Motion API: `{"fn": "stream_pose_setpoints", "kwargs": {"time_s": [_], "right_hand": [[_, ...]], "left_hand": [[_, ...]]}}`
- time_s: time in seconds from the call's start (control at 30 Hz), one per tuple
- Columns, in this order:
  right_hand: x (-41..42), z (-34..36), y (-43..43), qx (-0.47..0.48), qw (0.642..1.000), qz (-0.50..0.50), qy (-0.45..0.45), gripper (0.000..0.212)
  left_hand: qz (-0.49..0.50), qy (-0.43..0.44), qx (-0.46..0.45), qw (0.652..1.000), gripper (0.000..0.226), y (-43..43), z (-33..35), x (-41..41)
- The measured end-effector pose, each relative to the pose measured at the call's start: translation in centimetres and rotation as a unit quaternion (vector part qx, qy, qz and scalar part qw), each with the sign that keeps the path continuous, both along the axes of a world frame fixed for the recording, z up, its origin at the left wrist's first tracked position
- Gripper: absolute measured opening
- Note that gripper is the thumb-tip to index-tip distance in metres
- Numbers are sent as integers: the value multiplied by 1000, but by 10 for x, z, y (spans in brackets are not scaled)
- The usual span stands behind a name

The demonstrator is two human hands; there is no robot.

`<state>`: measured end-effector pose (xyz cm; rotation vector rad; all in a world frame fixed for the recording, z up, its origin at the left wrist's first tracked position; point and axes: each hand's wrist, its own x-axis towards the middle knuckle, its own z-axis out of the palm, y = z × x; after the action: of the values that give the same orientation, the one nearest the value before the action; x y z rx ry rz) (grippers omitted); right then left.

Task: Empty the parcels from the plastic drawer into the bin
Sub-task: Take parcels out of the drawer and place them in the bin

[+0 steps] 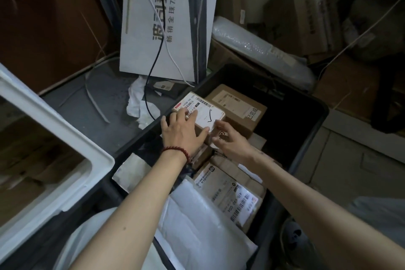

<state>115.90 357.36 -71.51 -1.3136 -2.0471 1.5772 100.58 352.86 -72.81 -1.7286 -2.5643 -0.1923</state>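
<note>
A black bin (312, 149) fills the middle and holds several parcels. On the stack lies a small box with a white shipping label (209, 114). My left hand (182, 131), with a red bead bracelet at the wrist, rests flat on the box's left part, thumb against the near side. My right hand (231, 140) touches the box's near right corner with loosely bent fingers. A brown carton (238, 103) sits just behind it. A labelled kraft parcel (230, 193) and a white mailer bag (197, 226) lie nearer to me. The white plastic drawer (54, 120) stands at the left, with its contents dim.
A white paper bag with printed characters (166, 19) leans behind the bin, with a black and a white cable hanging over it. Crumpled white paper (140, 103) lies on the grey floor. A bubble-wrap roll (258, 50) and cardboard boxes (306, 17) crowd the back right.
</note>
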Motion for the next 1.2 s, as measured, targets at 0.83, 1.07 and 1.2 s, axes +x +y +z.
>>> {"fn": "stream_pose_setpoints", "kwargs": {"time_s": [0.83, 1.07, 1.2], "right_hand": [[-34, 85, -101, 323, 927, 145, -124, 41], [-85, 106, -156, 336, 919, 199, -63, 35], [-114, 101, -189, 325, 915, 236, -48, 38]], "left_hand": [[157, -84, 59, 982, 32, -182, 88, -31], [248, -74, 47, 965, 37, -266, 89, -52], [303, -69, 44, 949, 45, -313, 86, -72]]}}
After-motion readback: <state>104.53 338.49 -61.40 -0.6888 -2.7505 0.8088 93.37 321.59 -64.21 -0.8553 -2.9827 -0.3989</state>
